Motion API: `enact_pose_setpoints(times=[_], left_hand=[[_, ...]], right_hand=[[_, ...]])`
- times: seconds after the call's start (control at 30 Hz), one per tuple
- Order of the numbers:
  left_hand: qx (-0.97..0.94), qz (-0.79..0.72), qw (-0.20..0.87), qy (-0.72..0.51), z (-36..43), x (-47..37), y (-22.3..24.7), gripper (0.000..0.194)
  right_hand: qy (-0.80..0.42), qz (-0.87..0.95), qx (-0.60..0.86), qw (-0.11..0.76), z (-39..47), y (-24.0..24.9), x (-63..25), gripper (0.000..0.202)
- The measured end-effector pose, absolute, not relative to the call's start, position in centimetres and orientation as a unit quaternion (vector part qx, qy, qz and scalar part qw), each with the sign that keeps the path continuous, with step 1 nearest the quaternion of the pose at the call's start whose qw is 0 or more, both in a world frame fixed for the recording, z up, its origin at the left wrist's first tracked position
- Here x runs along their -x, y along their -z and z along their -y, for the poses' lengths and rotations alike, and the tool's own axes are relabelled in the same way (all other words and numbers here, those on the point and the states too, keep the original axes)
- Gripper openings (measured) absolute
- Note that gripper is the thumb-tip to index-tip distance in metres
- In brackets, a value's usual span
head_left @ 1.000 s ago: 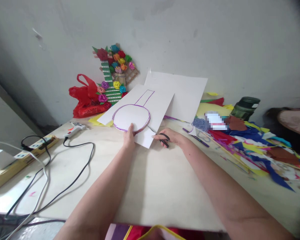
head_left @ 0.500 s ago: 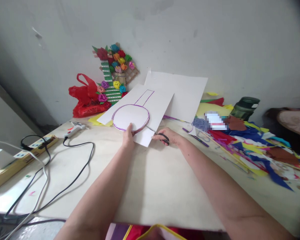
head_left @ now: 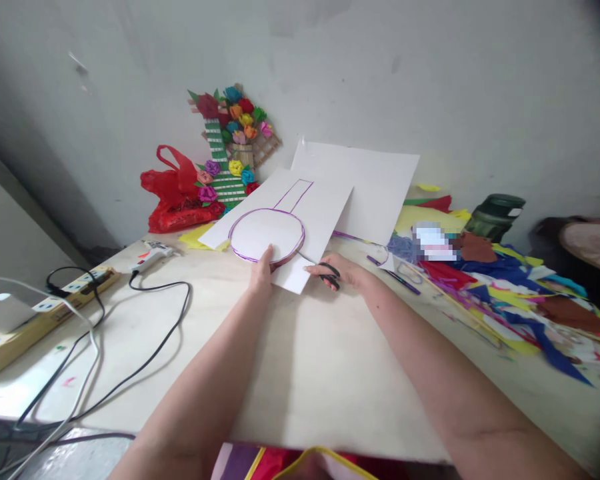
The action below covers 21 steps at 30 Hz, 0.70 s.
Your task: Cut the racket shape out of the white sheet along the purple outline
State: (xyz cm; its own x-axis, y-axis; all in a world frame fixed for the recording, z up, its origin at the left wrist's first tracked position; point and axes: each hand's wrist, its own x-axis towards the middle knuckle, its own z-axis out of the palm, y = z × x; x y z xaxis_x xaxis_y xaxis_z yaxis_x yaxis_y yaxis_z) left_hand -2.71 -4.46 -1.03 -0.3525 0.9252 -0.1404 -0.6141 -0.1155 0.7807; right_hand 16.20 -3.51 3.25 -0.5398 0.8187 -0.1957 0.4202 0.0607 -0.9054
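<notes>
A white sheet of card [head_left: 325,207] is held up at a slant over the table, with a purple circle and a narrow rectangle drawn on it. My left hand [head_left: 263,270] pinches its lower edge, the thumb on top inside the circle's rim. In my right hand [head_left: 336,271] are black-handled scissors [head_left: 329,272], their blades at the card just right of the circle's lower edge. The card's lower corner hangs between both hands. A larger white sheet [head_left: 375,193] leans against the wall behind it.
Colourful paper flowers [head_left: 243,120] and a red plastic bag [head_left: 173,193] stand at the back left. Cables and a power strip [head_left: 87,288] lie left. Pens [head_left: 403,281], coloured scraps [head_left: 510,280] and a dark green bottle [head_left: 495,217] are on the right.
The whole view has shifted slightly, so most things appear a little further right. Both hands keep their hold, and the scissors remain at nearly the same spot on the card.
</notes>
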Motion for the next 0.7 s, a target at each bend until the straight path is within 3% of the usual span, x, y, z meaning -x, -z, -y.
enact_pose_setpoints(times=[0.4,0.7], left_hand=[[-0.234,-0.410,0.522,-0.710,4.3,2.9,1.3,0.058],[-0.232,-0.405,0.488,-0.737,4.2,3.1,1.7,0.055]], right_hand=[[-0.543,0.682,0.444,0.207,3.5,-2.3,-15.8,0.043],[-0.533,0.674,0.449,0.244,4.0,-2.7,-15.4,0.044]])
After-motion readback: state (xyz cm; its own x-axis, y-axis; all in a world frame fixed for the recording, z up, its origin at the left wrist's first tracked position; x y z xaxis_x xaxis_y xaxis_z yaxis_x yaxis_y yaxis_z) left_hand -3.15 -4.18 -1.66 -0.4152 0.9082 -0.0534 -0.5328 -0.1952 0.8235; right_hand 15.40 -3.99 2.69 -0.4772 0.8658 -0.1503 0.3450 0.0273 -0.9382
